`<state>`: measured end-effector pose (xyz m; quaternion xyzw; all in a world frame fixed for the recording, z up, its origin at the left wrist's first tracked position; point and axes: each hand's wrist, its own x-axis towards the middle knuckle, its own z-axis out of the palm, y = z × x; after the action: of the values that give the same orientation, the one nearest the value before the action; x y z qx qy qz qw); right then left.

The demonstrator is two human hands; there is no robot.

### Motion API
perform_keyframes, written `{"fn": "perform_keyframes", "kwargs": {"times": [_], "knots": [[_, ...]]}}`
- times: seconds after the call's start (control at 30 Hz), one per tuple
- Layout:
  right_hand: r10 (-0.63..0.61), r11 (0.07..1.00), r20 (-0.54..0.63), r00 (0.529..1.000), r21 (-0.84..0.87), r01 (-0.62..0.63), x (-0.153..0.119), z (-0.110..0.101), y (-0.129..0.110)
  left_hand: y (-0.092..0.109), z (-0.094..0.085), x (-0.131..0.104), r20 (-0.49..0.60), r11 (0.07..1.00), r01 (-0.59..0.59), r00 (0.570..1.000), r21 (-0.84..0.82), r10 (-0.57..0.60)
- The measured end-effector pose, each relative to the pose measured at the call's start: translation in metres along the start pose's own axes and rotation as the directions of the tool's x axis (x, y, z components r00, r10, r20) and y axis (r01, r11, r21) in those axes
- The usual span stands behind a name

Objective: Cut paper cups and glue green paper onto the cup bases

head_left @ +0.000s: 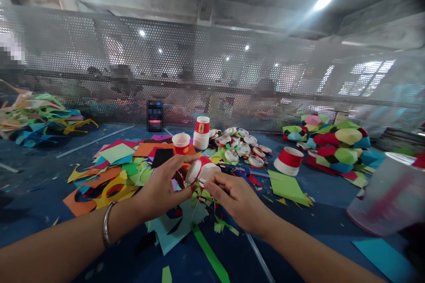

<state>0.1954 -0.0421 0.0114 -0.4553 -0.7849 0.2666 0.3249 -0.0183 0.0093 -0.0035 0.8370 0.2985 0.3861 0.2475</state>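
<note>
go gently on the paper cup (207, 170)

head view: i see the left hand (164, 183) holding it tilted above the worktop (318, 225); the right hand (239, 199) pinches by its edge, gripping what i can't tell. i'd steady the wall lightly.

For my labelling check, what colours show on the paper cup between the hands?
The paper cup is white and red, as the head view shows.
</note>
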Motion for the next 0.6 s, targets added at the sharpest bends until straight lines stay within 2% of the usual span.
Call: {"fn": "perform_keyframes", "kwargs": {"times": [0.1, 0.2, 0.4, 0.5, 0.6], "knots": [[-0.007, 0.999, -0.017, 1.000, 0.036, 0.007, 0.0003, 0.0004, -0.0023, 0.0023, -0.0028, -0.0010, -0.005, 0.990, -0.054, 0.998, 0.132, 0.055], [-0.005, 0.991, -0.008, 1.000, 0.131, 0.006, 0.0001, 0.0002, -0.0048, 0.0022, -0.0040, -0.0003, -0.015, 0.982, -0.088, 0.996, 0.168, 0.092], [0.035, 0.960, 0.008, 0.999, 0.277, -0.036, -0.0005, -0.0006, -0.0037, 0.0005, -0.0057, 0.0036, -0.040, 0.957, 0.005, 0.999, 0.289, 0.007], [0.060, 0.960, -0.018, 0.998, 0.274, -0.053, 0.0006, -0.0004, -0.0028, 0.0039, -0.0050, 0.0041, 0.036, 0.951, 0.006, 0.999, 0.310, -0.018], [0.054, 0.972, -0.046, 0.997, 0.230, -0.042, 0.0021, 0.0016, -0.0001, 0.0083, -0.0004, 0.0031, 0.194, 0.976, 0.025, 0.979, 0.218, -0.068]]}}
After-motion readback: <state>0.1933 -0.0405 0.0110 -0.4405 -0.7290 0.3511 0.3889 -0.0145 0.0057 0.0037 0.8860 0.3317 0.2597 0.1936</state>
